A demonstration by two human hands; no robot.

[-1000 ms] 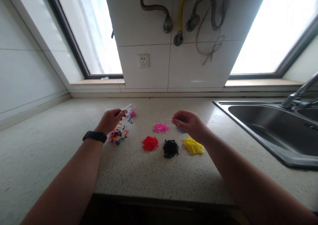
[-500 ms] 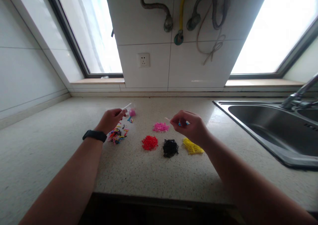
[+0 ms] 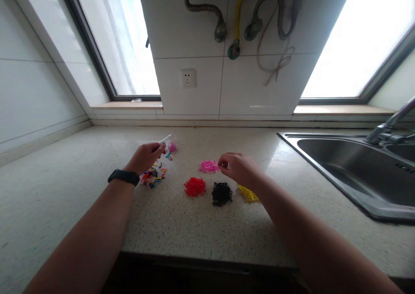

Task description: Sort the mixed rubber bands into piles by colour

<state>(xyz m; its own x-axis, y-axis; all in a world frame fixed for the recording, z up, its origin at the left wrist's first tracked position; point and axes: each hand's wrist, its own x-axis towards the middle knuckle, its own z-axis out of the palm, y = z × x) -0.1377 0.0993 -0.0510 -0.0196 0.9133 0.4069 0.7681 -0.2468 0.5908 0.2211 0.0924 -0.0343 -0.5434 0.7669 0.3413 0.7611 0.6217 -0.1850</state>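
Note:
Small pink bands [image 3: 208, 166] lie in a loose pile on the speckled countertop. My right hand [image 3: 238, 167] is lowered at the pile's right edge, fingertips pinched together; what they hold, if anything, cannot be made out. At the left, my left hand [image 3: 149, 155] grips a clear plastic bag [image 3: 166, 139] with a pink lump [image 3: 171, 146] beside its fingertips. Below this hand lies a mixed heap of coloured bands [image 3: 151, 177], partly covered by the wrist. Nearer me are piles of red bands [image 3: 195, 186], black bands [image 3: 222, 193] and yellow bands [image 3: 248, 194], the yellow one partly behind my right forearm.
A steel sink [image 3: 343, 164] with a faucet [image 3: 385, 127] is set into the counter [image 3: 168, 225] at the right. A tiled wall with a socket [image 3: 188, 78] and hoses rises behind. The counter's front edge runs below my forearms.
My right hand has moved down and slightly left to the pink pile; the pale strip seen at its fingertips earlier no longer shows. My left hand has stayed nearly still.

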